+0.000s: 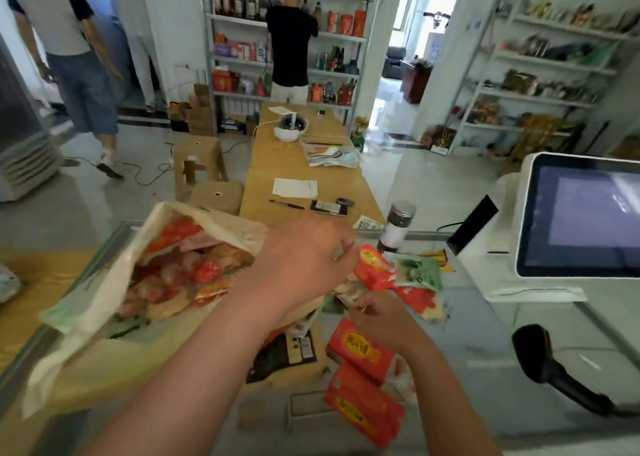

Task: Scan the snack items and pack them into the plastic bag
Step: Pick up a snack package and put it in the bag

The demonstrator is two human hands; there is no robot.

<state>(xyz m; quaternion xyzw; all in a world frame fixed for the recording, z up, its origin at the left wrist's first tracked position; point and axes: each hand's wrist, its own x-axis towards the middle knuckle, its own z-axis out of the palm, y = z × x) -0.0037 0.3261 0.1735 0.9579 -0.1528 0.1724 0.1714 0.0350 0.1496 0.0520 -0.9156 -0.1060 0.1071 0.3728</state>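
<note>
Glass counter fills the lower part of the view. On its left side lies the bag, pale and thin, with its mouth open toward the middle; many red and orange snacks are already inside. At the right stands a white screen, tilted and lit.

Left hand reaches across, just past the mouth of the bag. Its fingers are curled, and their tips are at the top corner of a red packet that stands tilted above a small pile. The picture is blurred there, so I cannot tell if the fingers pinch this packet or only touch it. Right hand is lower, at the near edge of the same pile, also with curled fingers; whether it grips something I cannot tell.

A black scanner rests on the counter at the right, apart from both hands. Two more red packs lie near the right wrist, one partly over the other. A green packet touches the red packet on the right. Behind the pile stands a jar with a metal lid.
</note>
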